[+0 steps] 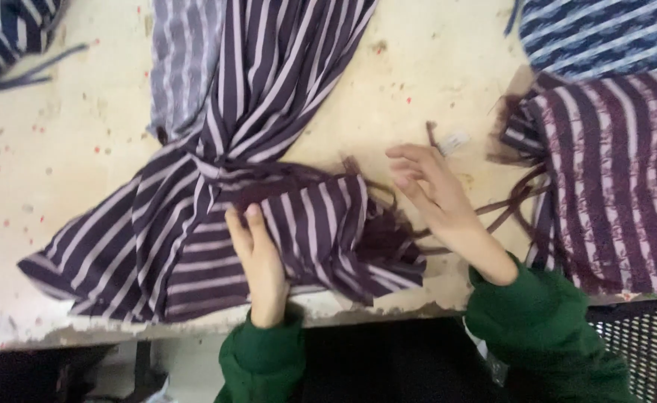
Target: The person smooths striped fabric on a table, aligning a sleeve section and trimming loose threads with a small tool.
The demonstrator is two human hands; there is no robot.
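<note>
Our left hand (257, 257) presses flat, fingers together, on the striped purple scarf (269, 216) at the bench (60, 149) edge. Our right hand (437, 198), fingers loosely spread, hovers beside its fringe (384, 224), holding nothing. We judge the cloth soft, light and limp; grip the folded edge. Further scarves (612, 172) lie beyond.
</note>
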